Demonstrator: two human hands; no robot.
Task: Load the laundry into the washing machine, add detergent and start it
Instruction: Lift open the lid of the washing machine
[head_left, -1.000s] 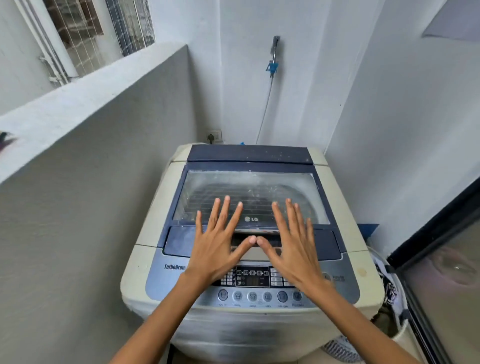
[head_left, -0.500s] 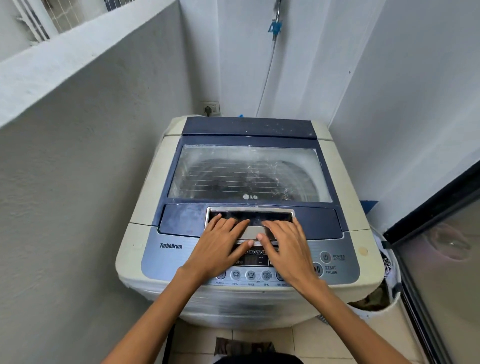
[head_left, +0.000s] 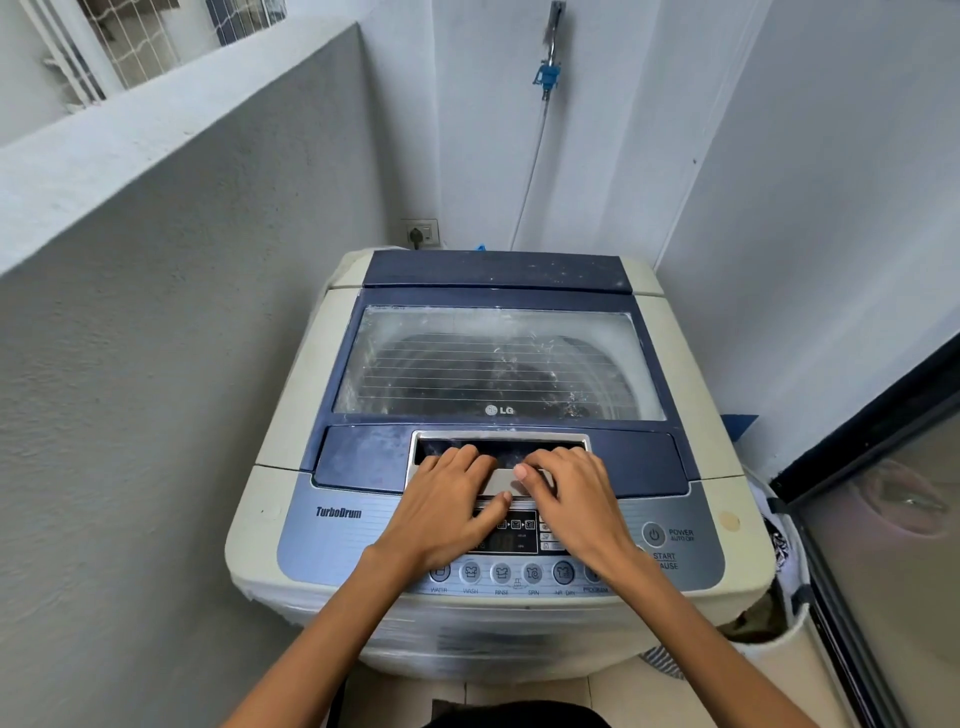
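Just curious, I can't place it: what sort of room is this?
Probably a small laundry corner on a home balcony: a top-loading washing machine fills the nook, a wall tap with a hose hangs above it, and a laundry basket stands beside it.

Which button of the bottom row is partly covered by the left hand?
The WATER button, leftmost in the row: the left hand overlaps its upper edge, whereas WASH, RINSE and SPIN show whole.
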